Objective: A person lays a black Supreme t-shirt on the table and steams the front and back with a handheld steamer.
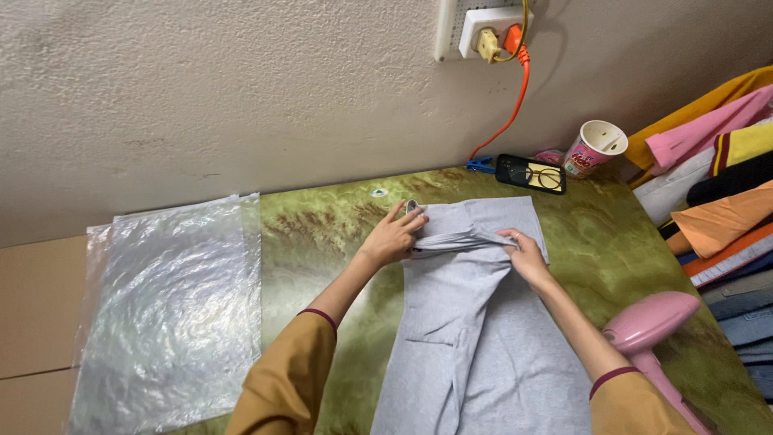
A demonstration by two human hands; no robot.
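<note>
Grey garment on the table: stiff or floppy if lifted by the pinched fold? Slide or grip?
Probably floppy: the grey garment bunches into soft creases where the left hand and right hand pinch it. It likely drapes and unfolds if lifted from there. It looks thin and light, and may slide on the glossy green table.

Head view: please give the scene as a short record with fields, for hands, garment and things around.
Left hand: grips the folded upper edge of the grey garment
Right hand: pinches the same fold from the other side
Garment: lies flat on the green marbled table
Left of the garment: clear plastic bags, flat
Right of the garment: pink handheld steamer; stack of folded clothes
By the wall: phone with glasses on it, paper cup, wall socket with orange cable
</note>
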